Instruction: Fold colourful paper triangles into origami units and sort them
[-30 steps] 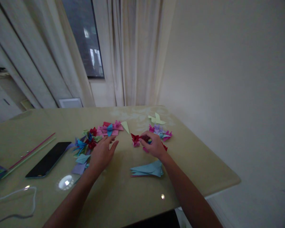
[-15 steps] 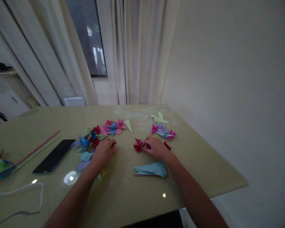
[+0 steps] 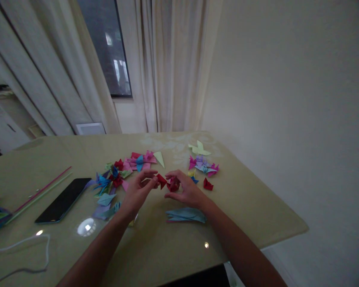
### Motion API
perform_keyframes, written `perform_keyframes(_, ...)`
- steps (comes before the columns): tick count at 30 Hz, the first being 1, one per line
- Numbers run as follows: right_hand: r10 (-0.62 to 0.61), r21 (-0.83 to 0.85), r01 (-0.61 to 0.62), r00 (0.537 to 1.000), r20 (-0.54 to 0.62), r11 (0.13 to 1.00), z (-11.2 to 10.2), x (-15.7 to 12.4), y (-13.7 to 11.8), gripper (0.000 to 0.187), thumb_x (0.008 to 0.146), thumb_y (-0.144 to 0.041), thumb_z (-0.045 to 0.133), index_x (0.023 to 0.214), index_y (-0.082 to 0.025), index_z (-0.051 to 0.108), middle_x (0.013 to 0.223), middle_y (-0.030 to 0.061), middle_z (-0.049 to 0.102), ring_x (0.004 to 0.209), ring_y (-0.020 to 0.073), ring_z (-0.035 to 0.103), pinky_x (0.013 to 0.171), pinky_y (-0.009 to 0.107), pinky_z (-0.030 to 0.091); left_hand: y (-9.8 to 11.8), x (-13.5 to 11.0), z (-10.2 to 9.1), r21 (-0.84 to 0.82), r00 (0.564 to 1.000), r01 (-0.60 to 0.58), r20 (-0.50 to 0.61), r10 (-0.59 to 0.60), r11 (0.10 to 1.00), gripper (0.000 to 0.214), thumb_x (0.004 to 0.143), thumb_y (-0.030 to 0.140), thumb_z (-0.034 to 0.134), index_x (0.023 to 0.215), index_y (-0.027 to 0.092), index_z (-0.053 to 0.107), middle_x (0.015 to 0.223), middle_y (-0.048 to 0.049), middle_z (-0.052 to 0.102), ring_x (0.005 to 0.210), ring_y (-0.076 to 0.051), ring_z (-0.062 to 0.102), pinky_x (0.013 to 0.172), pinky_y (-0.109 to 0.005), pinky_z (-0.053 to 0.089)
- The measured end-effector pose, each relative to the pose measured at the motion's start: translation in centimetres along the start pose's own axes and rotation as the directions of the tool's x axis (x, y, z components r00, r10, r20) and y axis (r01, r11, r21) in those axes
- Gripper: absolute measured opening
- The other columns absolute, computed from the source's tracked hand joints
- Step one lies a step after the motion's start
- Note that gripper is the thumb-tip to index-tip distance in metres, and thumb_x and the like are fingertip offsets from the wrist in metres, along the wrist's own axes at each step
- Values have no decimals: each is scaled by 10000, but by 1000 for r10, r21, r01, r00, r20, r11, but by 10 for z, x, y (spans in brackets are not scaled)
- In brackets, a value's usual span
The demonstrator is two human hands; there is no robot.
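Both hands meet over the middle of the beige glossy table (image 3: 173,247). My left hand (image 3: 137,191) pinches a small red folded paper piece (image 3: 160,180) between thumb and fingers. My right hand (image 3: 185,190) curls round a dark red paper flower (image 3: 173,185), close to the left hand's piece. A pile of coloured folded papers (image 3: 116,179) lies just left of my left hand. A folded light blue paper (image 3: 185,215) lies under my right wrist. Another small red piece (image 3: 208,184) rests to the right.
A black phone (image 3: 62,199) lies at the left, with pink and green straws (image 3: 38,193) beyond it and a white cable (image 3: 20,251) near the front edge. A second cluster of pink and purple papers (image 3: 204,165) and a pale green piece (image 3: 199,149) lie at the back right.
My left hand left the pile with a small red piece and moved right. My right hand lifted the red flower off the table, and the two hands came together.
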State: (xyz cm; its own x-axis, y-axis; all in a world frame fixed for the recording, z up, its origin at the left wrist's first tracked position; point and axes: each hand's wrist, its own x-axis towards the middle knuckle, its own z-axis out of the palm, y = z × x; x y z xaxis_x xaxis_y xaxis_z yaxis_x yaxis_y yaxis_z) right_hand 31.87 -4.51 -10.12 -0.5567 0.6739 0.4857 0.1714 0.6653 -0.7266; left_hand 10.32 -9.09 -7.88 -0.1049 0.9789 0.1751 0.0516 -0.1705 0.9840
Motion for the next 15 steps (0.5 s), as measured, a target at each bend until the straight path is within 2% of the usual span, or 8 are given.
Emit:
perform_keyframes(3,-90,-51,91,996,4,995,3,-2,3,406,910,-282,805,1261,-241,606,1096,42,646,846,156,631,774,281,546,-4,-4,9,-153,997,82,25,-79,985,445,782,480,835,1103,203,699,936,-43,752,841,-172,707,716,-265,555)
perform_keyframes(6,-161,-93,158,987,-28,983,3,-2,4,230,961,-243,707,1175,-251,622,1090,50,649,881,172,646,796,294,556,-8,-8,17,-279,987,161,65,-149,947,438,765,465,853,1088,210,705,962,-47,753,873,-172,712,791,-289,576)
perform_keyframes(10,-236,-164,221,969,-78,961,0,-2,0,93,1000,-270,674,1092,-260,675,1175,83,655,1048,208,667,918,335,560,-14,-8,20,-295,986,166,74,-150,941,426,761,487,845,1055,208,712,1006,-66,764,917,-192,722,891,-341,592)
perform_keyframes(12,-241,-202,217,966,-98,955,-4,-1,-3,50,1010,-276,675,1033,-254,713,1156,86,658,1043,208,667,924,333,553,-15,-5,16,-172,987,144,97,-129,974,443,831,547,759,1106,204,708,1068,-95,763,938,-218,731,897,-377,601)
perform_keyframes(13,-231,-221,200,965,-127,955,-7,-1,-3,56,1009,-280,682,1006,-247,727,1117,83,664,1005,205,668,899,325,552,-15,-3,12,-53,988,112,112,-105,992,460,884,570,687,1159,202,699,1112,-113,755,950,-236,733,889,-399,607)
perform_keyframes(14,-210,-239,166,962,-173,957,-11,0,-3,66,1007,-283,689,988,-240,736,1068,77,671,957,200,667,864,315,550,-14,-2,6,119,991,57,118,-71,991,477,934,571,612,1227,200,682,1171,-133,739,978,-255,730,887,-422,607)
perform_keyframes(15,-180,-255,119,956,-231,960,-16,1,-1,76,1005,-286,695,978,-232,740,1011,68,678,905,196,662,827,307,546,-12,-1,0,337,993,-7,111,-32,941,483,974,545,554,1297,201,657,1245,-154,712,1029,-280,720,901,-451,600)
